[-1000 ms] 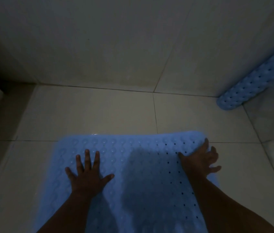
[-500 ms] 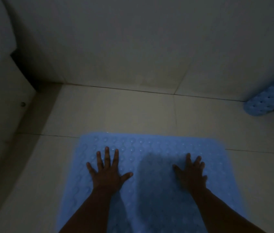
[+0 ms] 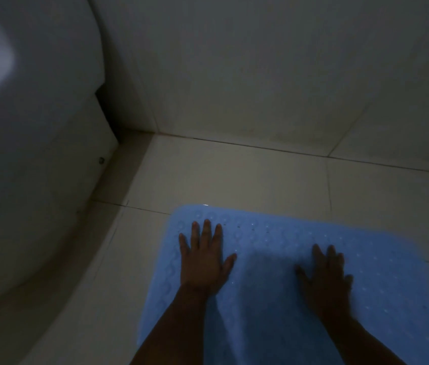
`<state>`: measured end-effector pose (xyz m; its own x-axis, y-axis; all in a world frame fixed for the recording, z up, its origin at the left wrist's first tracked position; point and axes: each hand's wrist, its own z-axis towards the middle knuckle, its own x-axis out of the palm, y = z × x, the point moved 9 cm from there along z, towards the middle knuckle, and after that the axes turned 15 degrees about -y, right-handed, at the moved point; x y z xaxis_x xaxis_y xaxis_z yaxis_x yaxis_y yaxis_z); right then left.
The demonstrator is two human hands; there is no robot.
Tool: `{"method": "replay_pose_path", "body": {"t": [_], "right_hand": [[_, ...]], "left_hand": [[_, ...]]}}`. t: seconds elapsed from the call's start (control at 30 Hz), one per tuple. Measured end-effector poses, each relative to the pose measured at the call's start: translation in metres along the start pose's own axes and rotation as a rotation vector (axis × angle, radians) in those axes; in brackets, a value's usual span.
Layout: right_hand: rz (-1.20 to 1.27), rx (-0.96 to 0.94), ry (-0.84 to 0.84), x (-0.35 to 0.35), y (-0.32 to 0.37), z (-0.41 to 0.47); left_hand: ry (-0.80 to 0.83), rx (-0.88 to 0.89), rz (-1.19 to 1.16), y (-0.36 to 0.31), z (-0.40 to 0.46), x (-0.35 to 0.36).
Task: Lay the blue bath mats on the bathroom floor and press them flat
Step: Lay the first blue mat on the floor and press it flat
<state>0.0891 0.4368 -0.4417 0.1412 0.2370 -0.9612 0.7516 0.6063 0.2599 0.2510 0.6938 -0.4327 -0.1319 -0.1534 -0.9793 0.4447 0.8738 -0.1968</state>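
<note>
the room is dim, a bathroom corner seen from above. pale square tiles make up the floor (image 3: pixel 247 177), with thin dark grout lines crossing it, and the same pale tiling runs up the wall (image 3: pixel 260 75) at the far side, meeting the floor along a dark seam. on the left a large white rounded fixture (image 3: pixel 31 154) fills the frame, its curved base sitting on the floor and a small round fitting (image 3: pixel 101 160) showing low on its side; what the fixture is cannot be told for sure in this light. a narrow dark gap lies between it and the wall. the blue bath mat (image 3: pixel 274 299) lies on the floor tiles in the lower right, its near part running out of the frame, its far edge near one grout line and its left corner just beside the fixture's base. its surface is patterned with small raised bumps and little holes. the left hand (image 3: pixel 204 262) rests palm down on the mat near the far left corner, fingers straight and spread, thumb out to the side, holding nothing. the right hand (image 3: pixel 325 277) lies palm down further right on the mat, a little blurred, fingers extended and flat against the surface, gripping nothing. both forearms reach in from the bottom edge and a shadow falls on the mat between them.
</note>
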Motion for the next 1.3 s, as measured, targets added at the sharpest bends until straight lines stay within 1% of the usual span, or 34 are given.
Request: {"method": "replay_pose_path", "body": {"t": [0.1, 0.17, 0.23, 0.33, 0.43, 0.6, 0.7, 0.93, 1.0, 1.03, 1.1, 1.13, 1.17, 1.2, 1.3], "right_hand": [[0.139, -0.198, -0.103, 0.008, 0.058, -0.011], [0.201, -0.321, -0.16, 0.01, 0.093, -0.017], [0.246, -0.377, -0.141, 0.019, 0.121, -0.019], [0.299, -0.434, -0.144, 0.023, 0.154, -0.017], [0.328, -0.447, -0.112, 0.035, 0.169, -0.014], [0.328, -0.513, -0.129, 0.046, 0.184, -0.025], [0.325, -0.49, -0.146, 0.049, 0.189, -0.027], [0.252, -0.504, -0.162, 0.054, 0.174, -0.028], [0.178, -0.532, -0.161, 0.05, 0.176, -0.025], [0.125, -0.532, -0.137, 0.047, 0.18, -0.02], [0.026, -0.468, 0.01, 0.053, 0.188, -0.011], [-0.031, -0.455, 0.04, 0.055, 0.194, -0.009], [-0.068, -0.463, 0.026, 0.053, 0.204, -0.01], [-0.072, -0.481, -0.001, 0.05, 0.216, -0.014], [-0.051, -0.575, 0.038, 0.068, 0.246, -0.033]], "left_hand": [[0.005, -0.014, 0.017, 0.029, 0.015, 0.001], [0.0, 0.011, 0.025, 0.045, 0.027, 0.005], [-0.006, 0.059, 0.037, 0.055, 0.035, 0.013], [-0.126, 0.121, 0.048, 0.057, 0.035, 0.012], [-0.187, 0.154, 0.034, 0.052, 0.034, 0.012], [-0.18, 0.188, 0.05, 0.053, 0.034, 0.014], [-0.179, 0.181, 0.034, 0.055, 0.036, 0.013], [-0.179, 0.173, 0.0, 0.055, 0.037, 0.016], [-0.159, 0.168, -0.036, 0.056, 0.038, 0.018], [-0.138, 0.169, -0.068, 0.057, 0.039, 0.017], [-0.061, 0.159, -0.16, 0.057, 0.046, 0.012], [-0.005, 0.147, -0.197, 0.057, 0.051, 0.008], [0.047, 0.138, -0.218, 0.058, 0.055, 0.001], [0.059, 0.135, -0.228, 0.059, 0.058, -0.01], [-0.023, 0.148, -0.169, 0.065, 0.059, -0.03]]}}
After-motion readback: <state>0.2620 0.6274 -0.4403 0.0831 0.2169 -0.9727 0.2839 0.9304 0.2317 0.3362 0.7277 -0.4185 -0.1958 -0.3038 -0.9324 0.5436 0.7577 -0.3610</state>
